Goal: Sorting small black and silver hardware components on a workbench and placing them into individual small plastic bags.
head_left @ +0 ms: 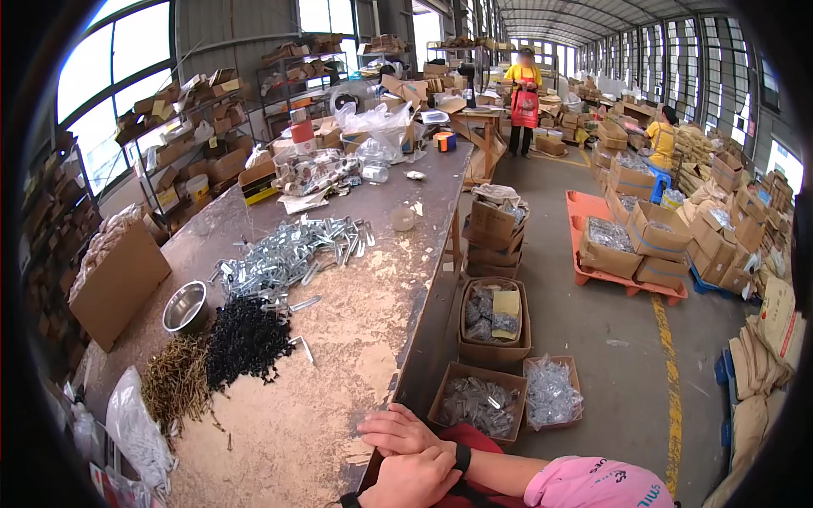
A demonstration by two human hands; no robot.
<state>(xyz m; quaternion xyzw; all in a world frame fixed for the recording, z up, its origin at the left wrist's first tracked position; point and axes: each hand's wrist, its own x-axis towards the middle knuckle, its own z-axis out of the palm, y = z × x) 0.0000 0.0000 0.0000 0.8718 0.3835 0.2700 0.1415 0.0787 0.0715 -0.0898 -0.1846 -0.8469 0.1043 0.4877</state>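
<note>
At the near edge of the worktable (339, 339), my two hands rest crossed. My right hand (398, 429) lies over the edge with its fingers stretched out and nothing in them; a dark band circles its wrist. Across the back of it my left hand (413, 481) is folded, fingers closed around the right hand near the wrist. Beyond them on the tabletop are a pile of black screws (247, 340), a pile of brass-coloured screws (179, 378) and a heap of shiny metal clips or brackets (284, 258). Neither hand touches these piles.
A metal bowl (185, 307) and a clear plastic bag (135, 423) sit left of the piles. Open cartons of bagged parts (478, 398) stand on the floor beside the table. An orange pallet (584, 212) holds more cartons. One person (524, 102) stands farther back; another (660, 144) is at right.
</note>
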